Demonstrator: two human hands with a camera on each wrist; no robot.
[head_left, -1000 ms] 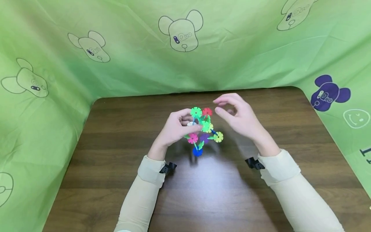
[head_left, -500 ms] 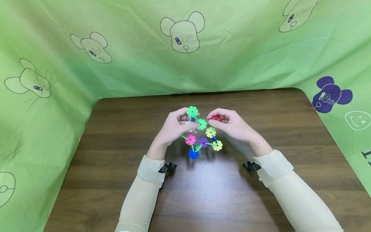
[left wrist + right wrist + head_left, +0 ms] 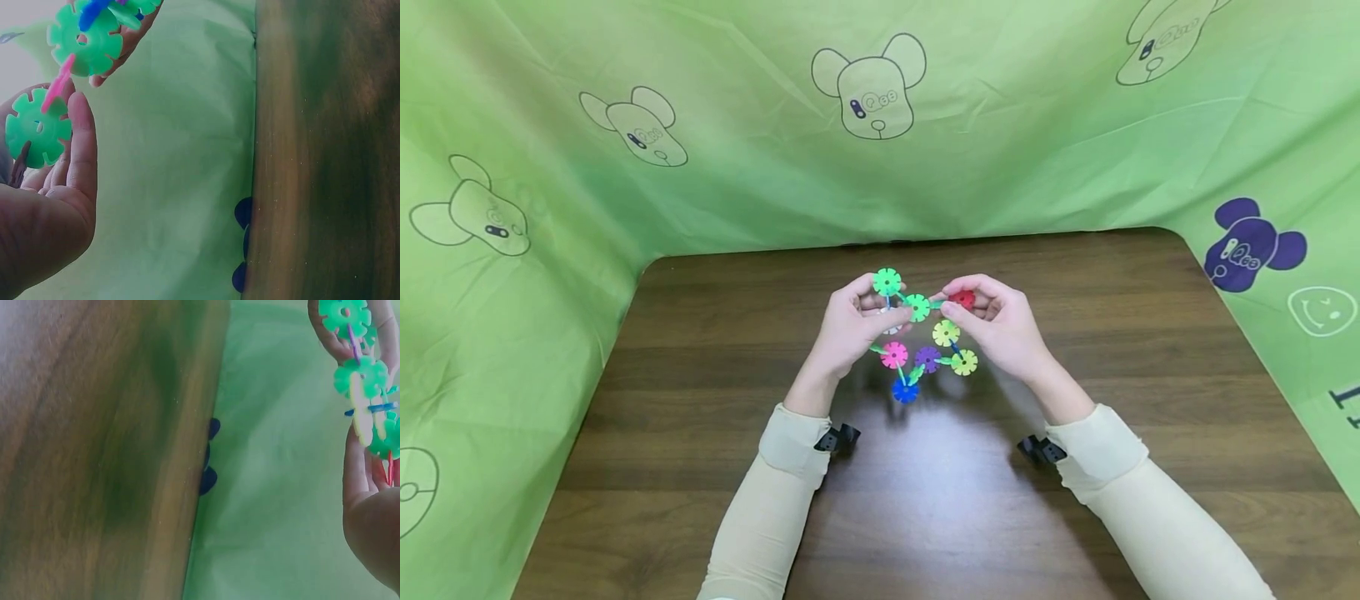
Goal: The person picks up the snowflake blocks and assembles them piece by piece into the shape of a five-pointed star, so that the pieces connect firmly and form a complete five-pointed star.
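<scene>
A chain of colourful notched plastic discs [image 3: 893, 355], slotted together edge to edge, hangs between both hands above the table. My left hand [image 3: 848, 329] holds it at its upper left, the thumb against a green disc [image 3: 916, 308] and the fingers behind, near a partly hidden white disc. With thumb and fingers, my right hand [image 3: 1003, 321] pinches the chain at the upper right, by a red disc [image 3: 962, 299]. Yellow [image 3: 946, 333], purple [image 3: 928, 360] and blue [image 3: 906, 392] discs dangle below. Green discs [image 3: 39, 128] show large in the left wrist view.
A brown wood-grain table [image 3: 700, 375] lies under the hands. Green cloth [image 3: 737, 167] with printed bear heads surrounds its back and sides. Black wrist cameras [image 3: 838, 437] sit at both cuffs.
My right hand, apart from the discs a second ago, has come in and pinched the chain by the red disc. That disc has shifted right, and the chain is spread wider.
</scene>
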